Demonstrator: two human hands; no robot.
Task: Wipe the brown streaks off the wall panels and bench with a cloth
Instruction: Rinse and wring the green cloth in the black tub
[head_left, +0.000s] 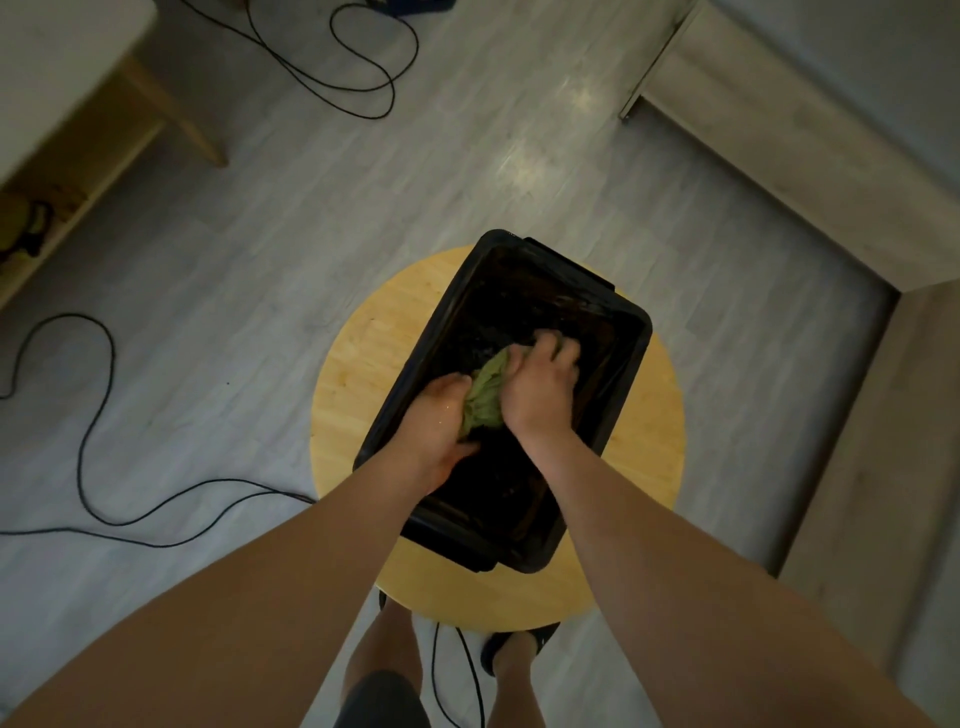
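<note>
cloth (485, 395): green, scrunched into a wad, held over the inside of the black tub, right between the two hands
left hand (436, 426): fingers curled tight round the near end of the cloth, thumb side up
right hand (540, 384): clamped on the far end of the cloth, back of the hand facing up, basically touching the left one
tub (631, 364): black, rectangular, sitting at an angle on the counter, with its far end reaching the counter's far edge. The inside is too dark to tell what's in it, tbh
counter (358, 364): round, light wood top, the person is standing right up against it
floor (260, 260): grey planks
cables (88, 415): black, looping over the floor on the left and up top, another one by the feet
panelling (779, 130): grey, runs along the right side
</note>
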